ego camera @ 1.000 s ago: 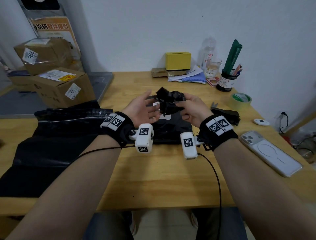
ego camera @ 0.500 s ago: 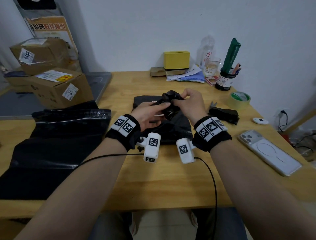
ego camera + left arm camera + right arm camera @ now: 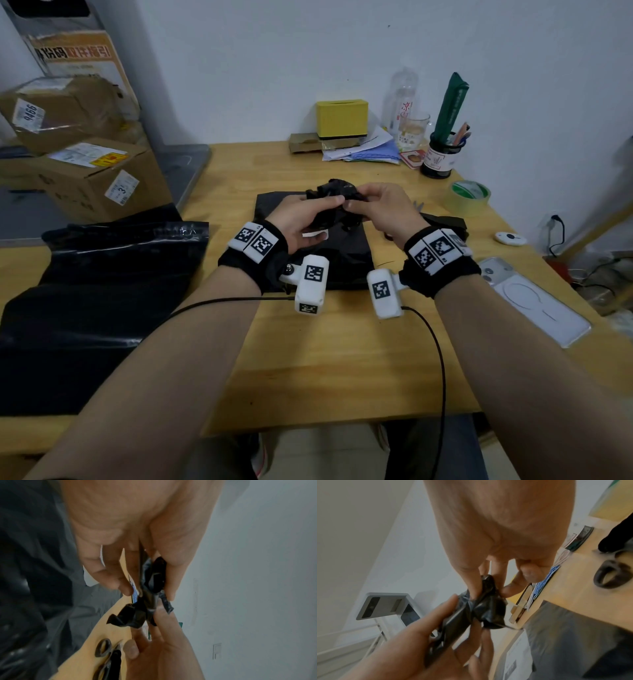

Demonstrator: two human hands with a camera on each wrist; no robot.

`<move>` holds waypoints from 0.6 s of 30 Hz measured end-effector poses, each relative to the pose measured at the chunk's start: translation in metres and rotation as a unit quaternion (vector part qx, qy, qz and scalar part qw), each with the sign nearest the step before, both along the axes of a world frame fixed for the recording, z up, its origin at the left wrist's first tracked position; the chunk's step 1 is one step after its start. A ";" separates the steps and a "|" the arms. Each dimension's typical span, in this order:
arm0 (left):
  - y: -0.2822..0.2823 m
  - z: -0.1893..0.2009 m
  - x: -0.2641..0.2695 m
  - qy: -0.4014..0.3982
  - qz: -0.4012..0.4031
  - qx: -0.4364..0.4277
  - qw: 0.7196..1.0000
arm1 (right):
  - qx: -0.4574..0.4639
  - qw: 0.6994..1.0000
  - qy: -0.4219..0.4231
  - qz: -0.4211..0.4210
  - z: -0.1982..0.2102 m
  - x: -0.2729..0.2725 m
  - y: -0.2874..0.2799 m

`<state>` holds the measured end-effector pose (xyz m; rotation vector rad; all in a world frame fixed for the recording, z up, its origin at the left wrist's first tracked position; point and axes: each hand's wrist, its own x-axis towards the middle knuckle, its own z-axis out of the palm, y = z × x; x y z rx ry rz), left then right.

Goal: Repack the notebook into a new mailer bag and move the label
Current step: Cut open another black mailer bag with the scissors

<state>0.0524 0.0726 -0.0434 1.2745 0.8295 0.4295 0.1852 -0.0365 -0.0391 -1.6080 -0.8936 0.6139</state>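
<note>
Plainly both grips pinch one crumpled wad of black plastic (image 3: 337,202), left hand (image 3: 301,224) and right hand (image 3: 380,209) meeting above the flat black mailer bag (image 3: 346,260) mid-worktop (image 3: 342,359). Seemingly scrap is being balled; discarding it comes next, clear of the scissors (image 3: 104,654).

soft, dim indoor light; head view bends at the edges, both wrist views blurred and grainy.
</note>
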 end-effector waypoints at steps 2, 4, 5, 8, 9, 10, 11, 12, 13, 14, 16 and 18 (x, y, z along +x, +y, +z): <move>-0.002 -0.002 0.003 -0.008 -0.018 -0.020 1.000 | -0.008 1.000 0.025 -0.011 0.001 0.005 -0.002; -0.003 -0.003 0.006 -0.009 -0.024 -0.034 0.999 | 0.012 0.995 0.096 -0.005 0.001 0.007 -0.003; -0.002 -0.004 0.007 -0.004 -0.028 -0.037 0.999 | 0.022 0.992 0.124 0.001 0.001 0.010 -0.003; -0.005 -0.005 0.012 -0.004 -0.018 -0.023 1.000 | 0.000 0.993 0.116 -0.007 -0.005 0.020 -0.001; -0.004 -0.007 0.014 -0.003 -0.006 -0.013 1.000 | -0.016 0.995 0.096 -0.020 -0.006 0.022 -0.001; -0.004 -0.009 0.017 -0.001 0.005 -0.002 1.000 | -0.031 0.996 0.071 -0.038 -0.006 0.025 -0.001; -0.003 -0.011 0.019 -0.004 0.014 0.004 1.000 | -0.043 0.997 0.039 -0.057 -0.005 0.028 -0.002; -0.001 -0.013 0.021 -0.011 0.021 0.004 1.000 | -0.054 0.996 0.001 -0.078 -0.003 0.032 -0.004; 0.001 -0.016 0.022 -0.021 0.029 -0.002 0.999 | -0.078 0.992 -0.040 -0.096 -0.004 0.038 -0.005; 0.003 -0.018 0.022 -0.033 0.037 -0.010 0.999 | -0.121 0.983 -0.082 -0.110 -0.006 0.047 -0.007; 0.006 -0.024 0.020 -0.048 0.054 -0.028 0.997 | -0.246 0.951 -0.141 -0.124 -0.014 0.064 -0.010; 0.008 -0.034 0.018 -0.055 0.071 -0.049 0.995 | -0.353 0.911 -0.175 -0.126 -0.025 0.080 -0.010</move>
